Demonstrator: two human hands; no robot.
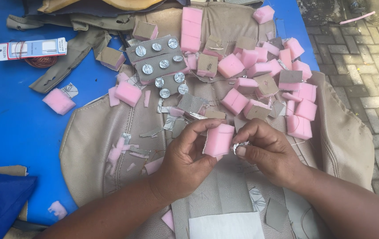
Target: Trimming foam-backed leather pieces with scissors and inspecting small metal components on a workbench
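Pink foam block (218,140) pinched between both hands (225,152), foam pieces (260,71) crowding beyond.

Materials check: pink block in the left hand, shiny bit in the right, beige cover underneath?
Pink block: looks like soft foam, matte, porous cut faces, held by the left hand.
Shiny bit: probably crinkled metal foil, silvery and reflective, pinched by the right hand; too small to be sure.
Beige cover: seems leather or vinyl, smooth with a slight sheen, stitched seams.
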